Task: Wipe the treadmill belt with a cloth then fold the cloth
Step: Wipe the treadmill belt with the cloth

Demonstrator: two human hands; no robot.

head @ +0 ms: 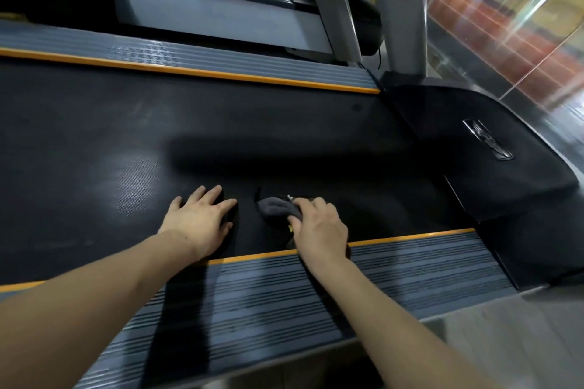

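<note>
The black treadmill belt [158, 136] runs across the middle of the view. A small dark grey cloth [273, 204] lies bunched on the belt near its front edge. My right hand [319, 226] grips the cloth's right end, fingers curled over it. About a hand's width to the left, my left hand [202, 218] rests flat on the belt with its fingers spread, apart from the cloth. Part of the cloth is hidden under my right hand.
Grey ribbed side rails [410, 265] with orange trim border the belt front and back. The black motor cover [486, 155] closes the belt's right end. Grey uprights [401, 16] and another treadmill [202, 3] stand behind. A glass wall is at the far right.
</note>
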